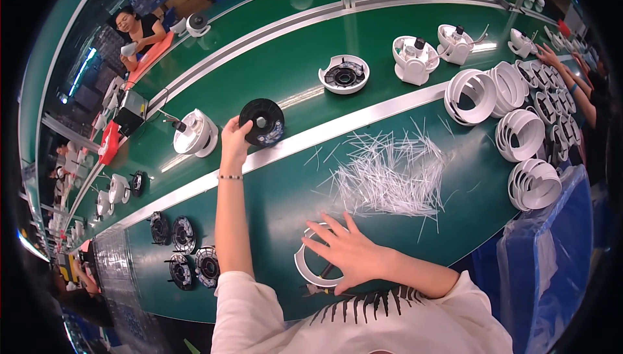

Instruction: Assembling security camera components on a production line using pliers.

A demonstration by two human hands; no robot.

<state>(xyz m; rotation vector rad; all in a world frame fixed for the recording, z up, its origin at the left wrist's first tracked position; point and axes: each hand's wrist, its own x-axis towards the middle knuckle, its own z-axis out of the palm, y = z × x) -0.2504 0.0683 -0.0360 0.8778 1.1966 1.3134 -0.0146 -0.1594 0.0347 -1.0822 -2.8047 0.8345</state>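
My left hand (237, 138) grips the near-left edge of a round black plastic disc (261, 112) with bundled wires on its lower right side. It holds the disc up over the metal rail at the conveyor's near edge. Close to my body, my right hand (350, 255) is spread above a white plastic ring (301, 264), fingers apart, covering its right part. I cannot tell how firmly the fingers touch the ring. Part of a small tool (318, 288) shows below the ring, mostly hidden. Beyond the right hand lies a loose pile of thin white cable ties (392, 175).
Several wired black discs (184, 234) lie left on the table. Stacked white rings (518, 134) stand right, above a blue plastic-lined bin (551, 237). The green conveyor carries a white ring with a black insert (344, 75) and white housings (415, 59). Co-workers sit at far left and right.
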